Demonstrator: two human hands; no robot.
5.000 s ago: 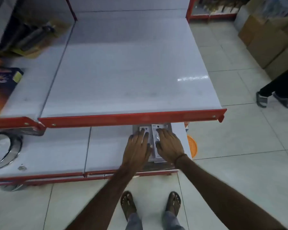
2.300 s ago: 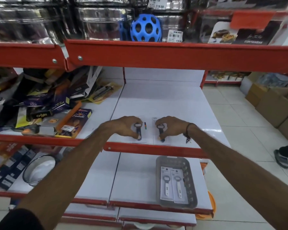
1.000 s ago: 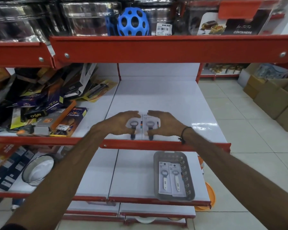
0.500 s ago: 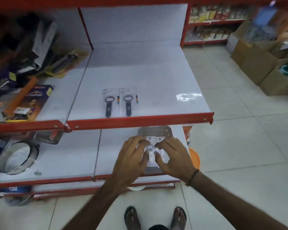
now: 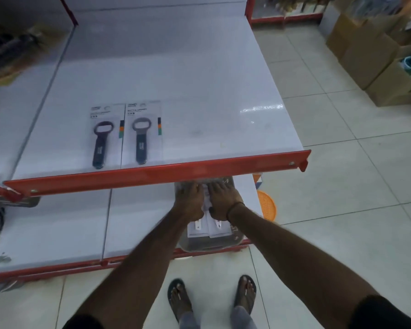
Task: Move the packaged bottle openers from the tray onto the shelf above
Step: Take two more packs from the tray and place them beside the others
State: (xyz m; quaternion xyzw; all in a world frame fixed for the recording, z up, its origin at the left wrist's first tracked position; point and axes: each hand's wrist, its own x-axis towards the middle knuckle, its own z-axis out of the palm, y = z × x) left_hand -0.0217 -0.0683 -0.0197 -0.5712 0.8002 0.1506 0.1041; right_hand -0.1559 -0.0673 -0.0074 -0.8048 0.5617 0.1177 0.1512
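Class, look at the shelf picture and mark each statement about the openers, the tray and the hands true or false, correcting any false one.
1. Two packaged openers lie side by side on the upper shelf. True: the left opener and the right opener lie next to each other.
2. Both hands are in the tray on the lower shelf. True: the left hand and the right hand rest on the white packs there.
3. The tray sits on the floor. False: it sits on the lower shelf, at its front edge.
4. The openers on the upper shelf have white handles. False: their handles are dark.
5. The right wrist is bare. False: it wears a dark band.
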